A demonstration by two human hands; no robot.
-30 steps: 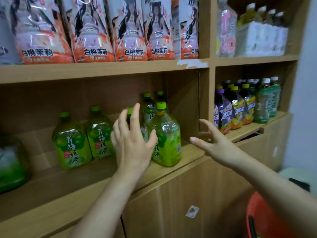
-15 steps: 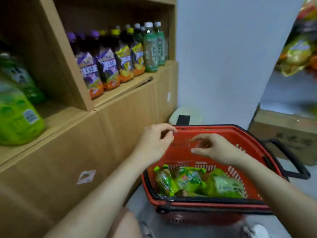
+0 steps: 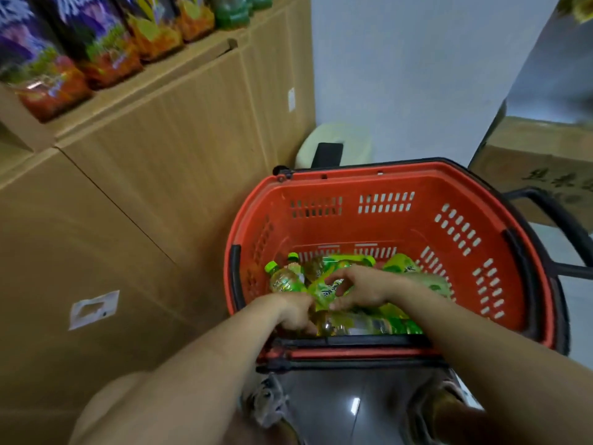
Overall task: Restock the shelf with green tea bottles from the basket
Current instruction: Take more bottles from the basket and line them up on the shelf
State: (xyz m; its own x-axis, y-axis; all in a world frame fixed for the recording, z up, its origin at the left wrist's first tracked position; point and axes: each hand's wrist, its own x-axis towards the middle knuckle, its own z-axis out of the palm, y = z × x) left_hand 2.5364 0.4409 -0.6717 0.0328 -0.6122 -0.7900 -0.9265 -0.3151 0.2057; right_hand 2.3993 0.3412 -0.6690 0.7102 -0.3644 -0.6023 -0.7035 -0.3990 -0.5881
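Far left, the shelf (image 3: pixel 154 75) carries a row of bottles (image 3: pixel 106 49) with purple, orange and green labels, blurred at the top edge; below it the cabinet (image 3: pixel 134 194) front shows a small white sticker (image 3: pixel 93 309).

Your left hand (image 3: pixel 293 311) is down inside the basket (image 3: pixel 449 200) at its near-left corner, fingers curled over the neck end of a tea bottle (image 3: pixel 359 324) that lies along the near wall. Whether the fingers actually clamp it or only rest on it, you cannot tell from here — the knuckles hide the contact.

Just right of it, your right hand (image 3: pixel 364 289) reaches in over the pile, thumb and fingertips bent toward a green label in the middle; the hold there cannot be told either, since the fingers are blurred. The two hands are nearly touching.

The tea bottles all lie on their sides on the basket floor — one with a green cap (image 3: pixel 271 267) points toward the left wall, others stretch toward the right under your forearm.

The red basket stands on the floor beside the cabinet, its black handle (image 3: pixel 558 216) swung out to the right. Behind it a pale bin (image 3: pixel 337 139) sits against the wall, and a carton (image 3: pixel 539 168) stands at far right.
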